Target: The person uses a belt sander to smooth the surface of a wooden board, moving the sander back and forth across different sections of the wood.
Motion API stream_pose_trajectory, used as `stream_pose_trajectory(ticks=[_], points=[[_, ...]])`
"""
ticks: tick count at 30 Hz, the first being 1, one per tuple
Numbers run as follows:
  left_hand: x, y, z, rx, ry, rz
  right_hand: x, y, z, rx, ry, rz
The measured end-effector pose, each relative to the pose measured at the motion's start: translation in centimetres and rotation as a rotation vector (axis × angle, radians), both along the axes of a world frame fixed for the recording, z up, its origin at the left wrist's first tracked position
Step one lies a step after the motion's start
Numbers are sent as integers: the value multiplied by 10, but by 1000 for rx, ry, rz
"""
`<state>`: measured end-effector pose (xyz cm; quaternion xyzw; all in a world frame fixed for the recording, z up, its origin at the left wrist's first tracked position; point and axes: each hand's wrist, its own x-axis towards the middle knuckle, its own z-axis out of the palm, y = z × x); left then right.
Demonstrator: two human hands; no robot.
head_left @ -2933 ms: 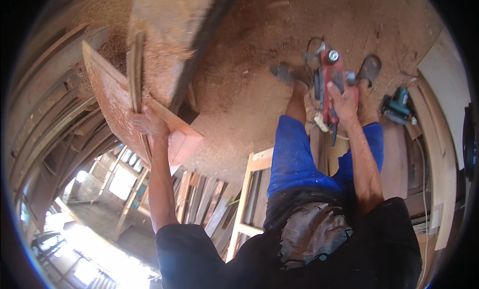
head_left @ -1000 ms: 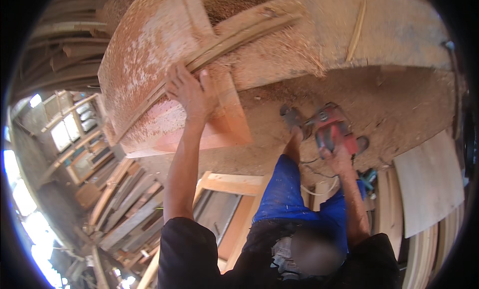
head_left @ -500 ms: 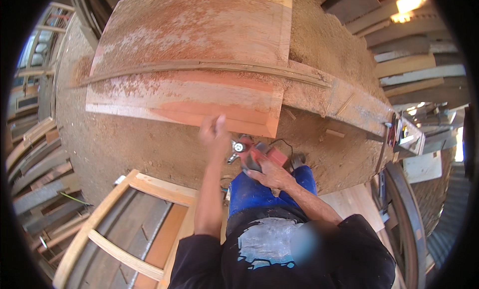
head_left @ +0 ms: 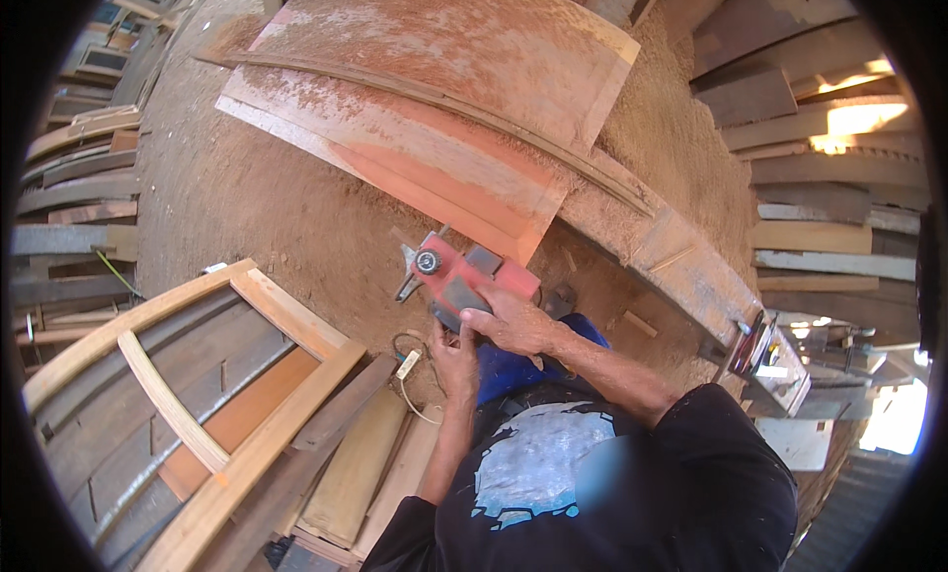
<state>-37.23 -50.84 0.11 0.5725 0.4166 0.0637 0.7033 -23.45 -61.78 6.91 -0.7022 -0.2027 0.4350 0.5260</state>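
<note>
My right hand (head_left: 513, 325) is closed round the handle of a red and dark-grey electric hand planer (head_left: 456, 278), which has a round front knob and a metal guide at its left end. The planer is raised off the wood and turned partly on its side, in front of my lap. My left hand (head_left: 456, 365) is against the near grey edge of the planer, its fingers bent onto it; their tips are partly hidden. Beyond the planer lies a wide reddish wooden panel (head_left: 395, 162), strewn with shavings, its near edge bare and bevelled.
A long thin wooden strip (head_left: 434, 96) crosses the panel. On the right a shavings-covered beam (head_left: 681, 231) leads to a small tool box (head_left: 770, 360). A light wooden frame (head_left: 296, 315) lies at lower left, near a white power-strip connector (head_left: 408, 365). Stacked boards (head_left: 820, 197) line the right.
My left hand has come down from near the panel's edge to the planer. The planer has risen and moved left, tilting in my right hand. The whole view has turned.
</note>
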Motion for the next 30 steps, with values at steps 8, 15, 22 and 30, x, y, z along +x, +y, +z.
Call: stream_pose_trajectory(ticks=[8, 15, 22, 30], points=[[28, -86, -6, 91, -173, -5, 29, -84, 9, -113, -54, 74], [38, -104, -14, 361, 229, -113, 36, -105, -34, -125, -152, 74], [44, -67, -53, 300, 17, 25, 56, -62, -24, -98, -82, 101], [85, 15, -38, 262, -29, 112, 90, 24, -23, -81, -126, 108]])
